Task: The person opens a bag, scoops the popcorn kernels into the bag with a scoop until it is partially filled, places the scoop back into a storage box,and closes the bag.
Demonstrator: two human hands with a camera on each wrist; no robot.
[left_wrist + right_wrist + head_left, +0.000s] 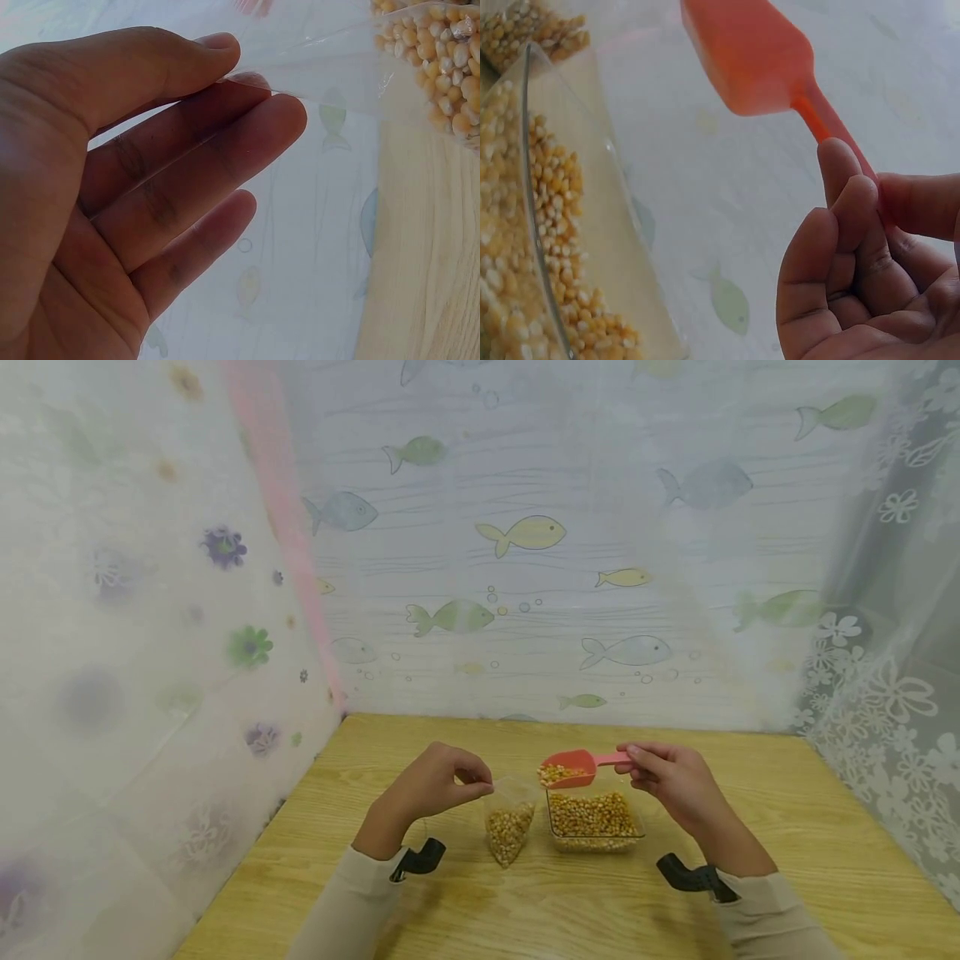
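Observation:
My left hand [450, 781] pinches the top edge of a clear plastic bag [513, 787] between thumb and forefinger. Corn kernels [508, 831] fill the bag's lower part, which narrows to a point at the bottom. In the left wrist view the thin film [322, 67] stretches from the fingertips toward the kernels [442, 60]. My right hand [675, 781] holds a pink-red scoop [588, 768] by its handle, thumb on one side and fingers on the other. Kernels lie in the scoop, whose mouth faces the bag. The scoop is above a clear rectangular container [597, 843] of corn kernels [555, 202].
Bag and container sit side by side on a wood-grain table [360, 885]. Behind it hangs a fish-patterned curtain [525, 610], with flowered sheets [150, 693] at the sides. Each wrist wears a black mount [425, 857] over a light sleeve [345, 902].

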